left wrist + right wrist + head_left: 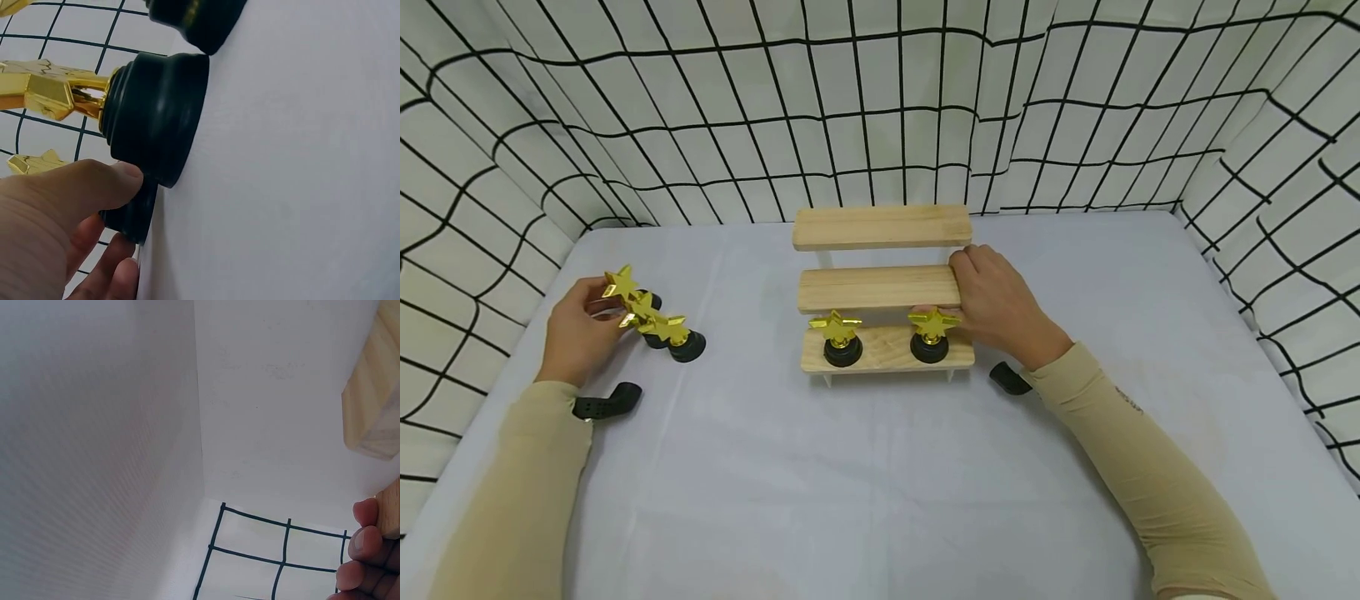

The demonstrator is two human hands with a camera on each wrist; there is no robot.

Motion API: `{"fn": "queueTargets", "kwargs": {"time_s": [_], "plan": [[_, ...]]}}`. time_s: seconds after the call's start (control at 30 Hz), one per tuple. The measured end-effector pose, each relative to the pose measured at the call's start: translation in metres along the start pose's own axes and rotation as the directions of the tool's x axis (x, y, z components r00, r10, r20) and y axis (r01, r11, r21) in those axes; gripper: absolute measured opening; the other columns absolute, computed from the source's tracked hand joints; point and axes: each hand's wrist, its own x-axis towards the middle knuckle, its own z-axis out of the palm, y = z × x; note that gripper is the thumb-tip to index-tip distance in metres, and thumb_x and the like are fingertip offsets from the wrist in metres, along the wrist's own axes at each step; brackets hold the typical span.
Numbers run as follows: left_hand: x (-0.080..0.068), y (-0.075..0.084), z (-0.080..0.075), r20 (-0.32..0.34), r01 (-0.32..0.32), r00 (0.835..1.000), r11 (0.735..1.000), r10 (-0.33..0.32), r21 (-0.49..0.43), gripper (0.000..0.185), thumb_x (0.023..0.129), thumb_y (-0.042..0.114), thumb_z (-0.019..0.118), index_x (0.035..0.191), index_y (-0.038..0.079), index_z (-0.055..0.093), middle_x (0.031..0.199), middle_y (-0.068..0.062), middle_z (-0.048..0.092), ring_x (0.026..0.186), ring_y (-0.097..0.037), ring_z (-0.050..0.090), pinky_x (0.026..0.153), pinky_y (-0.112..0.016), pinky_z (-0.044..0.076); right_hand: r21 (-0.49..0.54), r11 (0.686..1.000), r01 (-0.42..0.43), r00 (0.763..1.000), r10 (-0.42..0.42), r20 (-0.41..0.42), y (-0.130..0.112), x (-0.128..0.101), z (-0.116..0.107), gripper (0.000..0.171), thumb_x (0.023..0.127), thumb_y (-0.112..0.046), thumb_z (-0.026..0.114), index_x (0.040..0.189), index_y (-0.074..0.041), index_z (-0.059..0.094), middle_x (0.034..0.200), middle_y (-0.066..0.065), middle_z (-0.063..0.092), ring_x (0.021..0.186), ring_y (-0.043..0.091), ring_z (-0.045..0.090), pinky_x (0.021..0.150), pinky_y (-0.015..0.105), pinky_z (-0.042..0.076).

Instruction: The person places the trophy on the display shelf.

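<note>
Since its star (36, 162) looks slick from here, the seemingly light, rigid trophy (622, 286) near the left edge of the surface (880, 475) wants holding by its base (128, 215); left grip (580, 329) pinches there, right grip (996, 304) clasps the rack (876, 289).

- The head camera looks from up high, forward and down. It is far enough back to see the left hand (580, 329), the right hand (1003, 304), most of the surface (760, 467), the wooden shelf (880, 288) and the wall with black lines (880, 92) behind.
- The left wrist camera is low and very near its hand and three star trophies (159, 112). Its picture is tipped, so the surface is on the right.
- The right wrist camera is tipped too. Fingertips and shelf ends peek in at its right edge.
- The head view shares each hand with that wrist's view.
- All three show black lines.
</note>
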Motion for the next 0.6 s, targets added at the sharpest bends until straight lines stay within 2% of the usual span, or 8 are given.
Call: {"fn": "queueTargets", "kwargs": {"time_s": [0.13,0.37,0.5,0.6], "plan": [[-0.001,0.002,0.002,-0.02,-0.019,1.0,1.0,0.019,-0.004,0.061,0.101,0.016,0.062,0.155,0.002,0.038,0.144,-0.028,0.055,0.09,0.019,0.041,0.075,0.005,0.038,-0.004,1.0,0.009,1.0,-0.009,-0.011,0.0,0.0,0.0,0.1,0.086,-0.088,0.023,0.101,0.005,0.055,0.081,0.013,0.052,0.07,0.026,0.044,0.061,0.035,0.04],[-0.001,0.01,0.005,-0.07,-0.018,0.997,0.999,0.016,-0.031,0.057,0.1,0.009,0.059,0.153,0.0,0.039,0.148,-0.026,0.052,0.098,0.014,0.044,0.081,0.006,0.041,-0.015,1.0,0.009,1.0,-0.008,0.009,0.0,0.0,-0.001,0.099,0.087,-0.087,0.023,0.104,0.005,0.055,0.084,0.014,0.053,0.073,0.027,0.045,0.064,0.037,0.042],[-0.001,0.011,0.005,-0.067,-0.002,0.998,1.0,0.0,-0.022,0.058,0.101,0.008,0.059,0.154,0.0,0.038,0.15,-0.027,0.051,0.113,-0.008,0.057,0.089,0.0,0.046,-0.018,1.0,0.005,1.0,-0.004,0.023,0.0,0.0,-0.001,0.1,0.087,-0.087,0.022,0.105,0.006,0.056,0.086,0.014,0.055,0.076,0.028,0.047,0.066,0.039,0.044],[-0.001,0.012,0.006,-0.06,0.009,0.998,1.0,-0.009,-0.012,0.058,0.101,0.007,0.059,0.155,0.001,0.037,0.152,-0.027,0.049,0.124,-0.024,0.056,0.096,-0.006,0.05,-0.02,1.0,0.007,1.0,-0.007,0.019,-0.001,0.0,-0.001,0.1,0.087,-0.087,0.022,0.105,0.006,0.056,0.086,0.014,0.054,0.075,0.028,0.047,0.065,0.038,0.044]]}}
